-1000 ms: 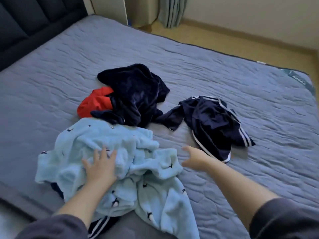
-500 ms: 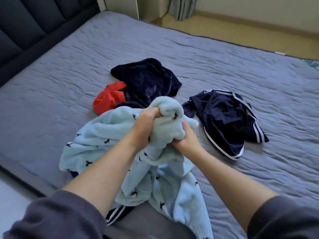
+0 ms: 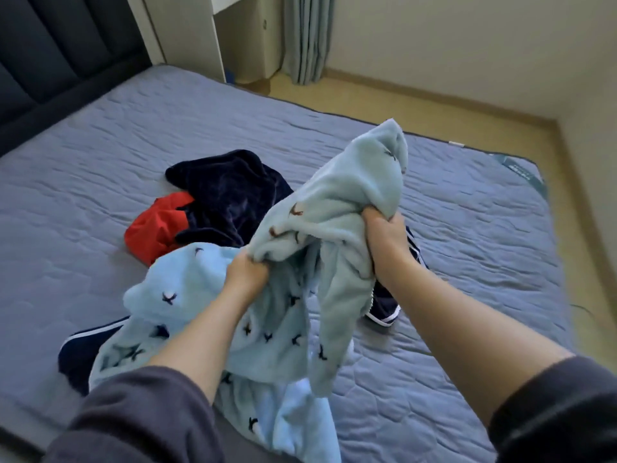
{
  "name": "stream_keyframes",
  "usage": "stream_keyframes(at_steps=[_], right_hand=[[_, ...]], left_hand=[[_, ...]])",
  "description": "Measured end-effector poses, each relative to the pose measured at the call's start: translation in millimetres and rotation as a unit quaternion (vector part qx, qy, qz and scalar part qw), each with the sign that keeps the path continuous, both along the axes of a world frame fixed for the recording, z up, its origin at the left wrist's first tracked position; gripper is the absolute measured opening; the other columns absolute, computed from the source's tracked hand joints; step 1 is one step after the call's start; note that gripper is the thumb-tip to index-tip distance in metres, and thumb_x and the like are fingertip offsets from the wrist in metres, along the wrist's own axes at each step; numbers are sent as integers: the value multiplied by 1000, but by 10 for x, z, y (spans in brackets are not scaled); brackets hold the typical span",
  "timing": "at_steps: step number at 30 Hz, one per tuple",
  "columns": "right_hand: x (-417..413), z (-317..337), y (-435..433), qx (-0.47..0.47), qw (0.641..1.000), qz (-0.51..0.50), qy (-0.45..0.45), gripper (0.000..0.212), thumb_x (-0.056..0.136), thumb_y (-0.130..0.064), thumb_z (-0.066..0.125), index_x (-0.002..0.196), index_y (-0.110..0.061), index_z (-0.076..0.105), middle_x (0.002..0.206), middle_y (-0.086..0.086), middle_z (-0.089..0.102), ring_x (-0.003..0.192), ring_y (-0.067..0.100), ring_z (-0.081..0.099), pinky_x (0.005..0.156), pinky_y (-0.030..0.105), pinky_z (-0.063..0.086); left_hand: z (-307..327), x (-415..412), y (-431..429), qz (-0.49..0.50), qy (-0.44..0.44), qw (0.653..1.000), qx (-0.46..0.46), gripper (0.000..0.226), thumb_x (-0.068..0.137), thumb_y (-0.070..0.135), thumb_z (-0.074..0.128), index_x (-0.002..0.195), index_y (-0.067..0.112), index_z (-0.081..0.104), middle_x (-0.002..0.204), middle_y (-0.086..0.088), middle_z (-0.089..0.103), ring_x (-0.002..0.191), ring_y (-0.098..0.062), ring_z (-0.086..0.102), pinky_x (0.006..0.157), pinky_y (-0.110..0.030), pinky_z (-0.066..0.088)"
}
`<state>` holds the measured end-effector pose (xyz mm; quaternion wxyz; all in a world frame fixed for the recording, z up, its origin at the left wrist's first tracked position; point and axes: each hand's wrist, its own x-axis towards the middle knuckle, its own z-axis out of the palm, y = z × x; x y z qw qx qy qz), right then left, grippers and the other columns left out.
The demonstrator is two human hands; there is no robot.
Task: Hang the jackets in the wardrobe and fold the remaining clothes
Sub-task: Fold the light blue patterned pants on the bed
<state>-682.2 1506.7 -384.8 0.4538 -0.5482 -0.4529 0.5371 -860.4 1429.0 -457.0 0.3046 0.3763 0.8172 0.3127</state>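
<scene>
A light blue fleece garment (image 3: pixel 337 208) with small dark prints is lifted off the grey bed (image 3: pixel 100 168). My left hand (image 3: pixel 245 274) grips a bunch of its fabric low at the centre. My right hand (image 3: pixel 385 235) grips another bunch higher and to the right, with a flap standing up above it. The garment's lower part still trails on the bed near me. Behind it lie a dark navy plush garment (image 3: pixel 230 195) and a red garment (image 3: pixel 155 225). A navy striped garment (image 3: pixel 384 305) shows partly under my right wrist, and another striped navy piece (image 3: pixel 83 349) lies under the blue fleece at the left.
A dark padded headboard (image 3: pixel 50 51) runs along the left. Beyond the bed stand a white cabinet (image 3: pixel 200 28) and a grey curtain (image 3: pixel 307 35). Wooden floor (image 3: pixel 467 121) borders the bed at the far and right sides.
Both hands went from lying on and beside the blue fleece to gripping it, then lifted it and moved apart, the right hand going up and to the right. The camera tilted up.
</scene>
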Motion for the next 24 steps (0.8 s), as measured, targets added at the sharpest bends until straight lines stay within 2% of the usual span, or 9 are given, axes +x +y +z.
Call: stream_keyframes(at_steps=[3, 5, 7, 11, 14, 18, 20, 22, 24], right_hand=[[461, -286, 30, -6, 981, 34, -190, 31, 89, -18, 53, 119, -21, 53, 100, -6, 59, 93, 18, 55, 77, 27, 44], [832, -408, 57, -33, 935, 25, -351, 20, 92, -29, 53, 108, -18, 54, 94, 1, 55, 89, 23, 50, 72, 33, 36], [1073, -399, 79, -40, 914, 8, -405, 25, 96, -34, 48, 83, -13, 53, 79, 7, 54, 84, 29, 51, 64, 38, 33], [998, -83, 171, -46, 953, 43, -297, 23, 97, -22, 46, 83, -8, 60, 74, 7, 56, 75, 24, 51, 64, 33, 39], [605, 357, 176, -100, 972, 198, -79, 18, 93, -22, 55, 110, -25, 58, 111, -2, 64, 98, 16, 60, 85, 38, 49], [-2, 842, 172, -67, 937, 325, -112, 63, 92, -30, 59, 146, -33, 28, 145, -9, 41, 131, 15, 41, 101, 39, 39], [-189, 901, 171, -60, 937, 330, -98, 72, 94, -23, 58, 152, -32, 15, 152, -6, 33, 133, 13, 39, 92, 24, 41], [-304, 818, 121, -76, 936, 330, -98, 71, 95, -19, 56, 153, -29, 14, 153, -3, 31, 132, 14, 41, 80, 21, 45], [-381, 553, 36, -99, 928, 338, -126, 71, 94, -20, 57, 152, -30, 17, 155, -1, 28, 136, 17, 40, 86, 30, 46]], left_hand=[[458, 68, 185, 57, -196, 967, 149, 13, 94, 24, 50, 97, 22, 63, 103, 1, 66, 91, -13, 61, 77, -27, 50], [728, 52, 300, 11, -156, 968, 194, 25, 87, 28, 51, 102, 13, 64, 100, 0, 67, 89, -11, 61, 72, -23, 50], [919, 71, 396, 6, -148, 968, 201, 19, 89, 28, 51, 98, 18, 64, 95, 5, 66, 88, -9, 61, 68, -20, 48], [1247, 235, 611, 47, -304, 939, 150, 25, 98, 29, 44, 95, 19, 66, 92, -3, 69, 87, -17, 66, 69, -27, 52], [1701, 245, 800, 80, -386, 901, 178, 36, 100, 32, 38, 101, 7, 65, 104, -13, 68, 96, -25, 66, 84, -37, 54], [2414, -124, 1017, 130, -359, 871, 308, 29, 101, 27, 37, 96, 12, 61, 93, -1, 64, 88, -11, 62, 71, -25, 51], [2521, -422, 1094, 111, -295, 884, 345, 27, 96, 32, 47, 112, 14, 59, 107, -2, 65, 102, -14, 62, 83, -30, 53], [2365, -683, 1089, 85, -155, 941, 289, 50, 82, 35, 68, 124, 16, 48, 121, -2, 57, 110, -15, 57, 97, -36, 49], [1972, -862, 977, 87, -65, 984, 139, 91, 75, 32, 77, 144, 10, 22, 134, -5, 43, 118, -21, 48, 103, -40, 43]])
